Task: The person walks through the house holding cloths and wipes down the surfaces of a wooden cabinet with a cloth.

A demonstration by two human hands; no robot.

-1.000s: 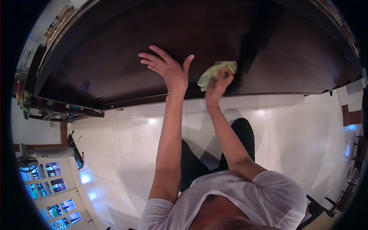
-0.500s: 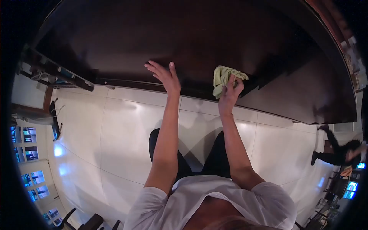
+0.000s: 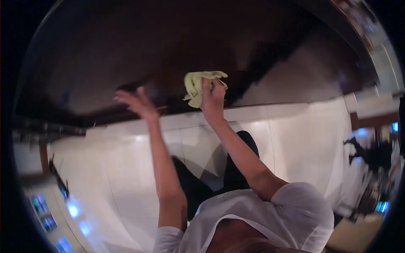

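Note:
A pale yellow-green cleaning cloth [image 3: 194, 87] lies bunched against a dark, glossy wooden surface [image 3: 168, 42]. My right hand [image 3: 214, 99] grips the cloth, thumb and fingers pressed into its folds, close to the surface's lower edge. To the left, my left hand [image 3: 139, 103] is held with fingers spread and nothing in it; it is blurred, and I cannot tell whether it touches the wood.
Pale floor tiles [image 3: 126, 164] spread beneath the wooden surface's edge. Another person in dark clothes [image 3: 373, 155] is at the far right. Bright windows [image 3: 44, 213] show at the lower left, and blurred furniture stands at the lower right.
My right hand has moved left across the dark surface with the cloth. My left hand has also shifted left and slightly down. The view has turned somewhat.

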